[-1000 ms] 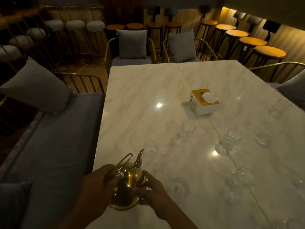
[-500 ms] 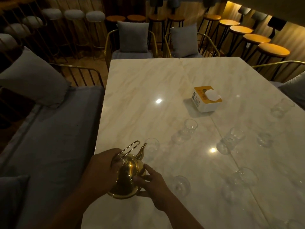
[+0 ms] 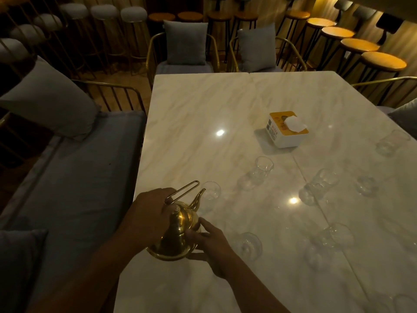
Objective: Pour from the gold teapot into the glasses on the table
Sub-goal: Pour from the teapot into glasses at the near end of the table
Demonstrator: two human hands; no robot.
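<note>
The gold teapot [image 3: 178, 236] is tilted forward near the table's left front, its spout pointing at a clear glass [image 3: 211, 193] just beyond it. My left hand [image 3: 149, 213] grips the pot by its wire handle. My right hand [image 3: 211, 245] presses its fingers against the pot's lower right side. Several more clear glasses stand on the marble table [image 3: 203, 114]: one near my right hand [image 3: 250, 245], one further back [image 3: 262, 167], and others to the right [image 3: 321, 184]. No liquid is visible in the dim light.
A white and yellow tissue box [image 3: 286, 129] sits mid-table. A grey cushioned bench [image 3: 74, 177] runs along the left edge. Two cushioned chairs [image 3: 185, 46] stand at the far end, with rows of bar stools [image 3: 381, 62] behind and to the right.
The teapot has risen and tipped further forward, its spout now closer to the nearest glass. Both hands stayed on the pot.
</note>
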